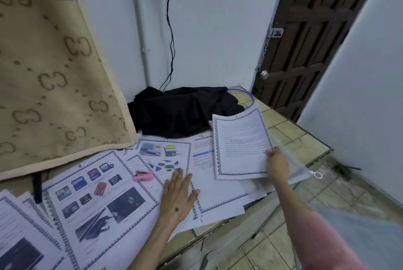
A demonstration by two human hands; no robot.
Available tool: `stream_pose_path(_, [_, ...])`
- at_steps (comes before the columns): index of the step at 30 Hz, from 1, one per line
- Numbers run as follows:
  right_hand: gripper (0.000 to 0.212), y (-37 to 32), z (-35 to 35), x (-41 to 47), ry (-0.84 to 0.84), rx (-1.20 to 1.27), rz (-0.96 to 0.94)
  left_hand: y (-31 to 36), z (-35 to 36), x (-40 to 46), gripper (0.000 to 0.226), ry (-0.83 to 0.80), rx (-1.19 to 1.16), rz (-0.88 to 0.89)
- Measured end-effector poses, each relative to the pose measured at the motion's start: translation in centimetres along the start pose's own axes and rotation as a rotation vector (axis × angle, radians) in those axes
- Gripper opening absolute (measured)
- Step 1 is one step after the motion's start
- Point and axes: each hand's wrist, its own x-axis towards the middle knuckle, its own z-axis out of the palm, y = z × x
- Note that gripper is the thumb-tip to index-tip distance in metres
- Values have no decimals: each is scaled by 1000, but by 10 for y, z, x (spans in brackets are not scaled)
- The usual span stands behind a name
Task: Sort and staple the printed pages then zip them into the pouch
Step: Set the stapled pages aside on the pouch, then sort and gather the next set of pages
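pink stapler (143,176), black cloth (183,110), beige monogram blanket (52,77), blue-bordered pages (242,145)

Readable marks are few. Tan blanket (50,77) hanging at left: repeating interlocked double-C monogram all over it. Printed page with the memory-card pictures (96,191): a handwritten "8" in red above its top border. Page lying beside the black cloth (201,149): a handwritten number at its top edge, looks like "13", not certain. Body text on all pages, including the bordered sheet held up at right (242,145), is too blurred to read.
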Motion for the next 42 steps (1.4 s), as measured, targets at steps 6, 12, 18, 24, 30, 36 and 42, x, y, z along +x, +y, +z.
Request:
stream_pose_path(6, [37,10,7,6,-5,-467,-97,-3,4,-2,125,15,62,17])
stream_pose_path(12, [39,19,15,11,-59,-648,-93,1,3,-4,101,-9,82,2])
stream_pose_path(18, [44,-15,26,-5,-97,-563,-51,3,-2,-9,105,2,-55,-17])
stream_pose_path(24, [49,-93,88,-97,-241,-354,-430,-33,-30,-26,45,327,-288,-97])
stream_pose_path(30, [48,-139,134,-190,-483,-270,-693,-110,-38,-63,55,418,-118,-442])
stream_pose_path(36, [84,-121,153,-215,-554,-355,-747,-122,-27,-73,90,286,61,-505])
stream_pose_path(42, [67,-119,159,-215,-522,-359,-742,-120,-30,-74,84,289,48,-502])
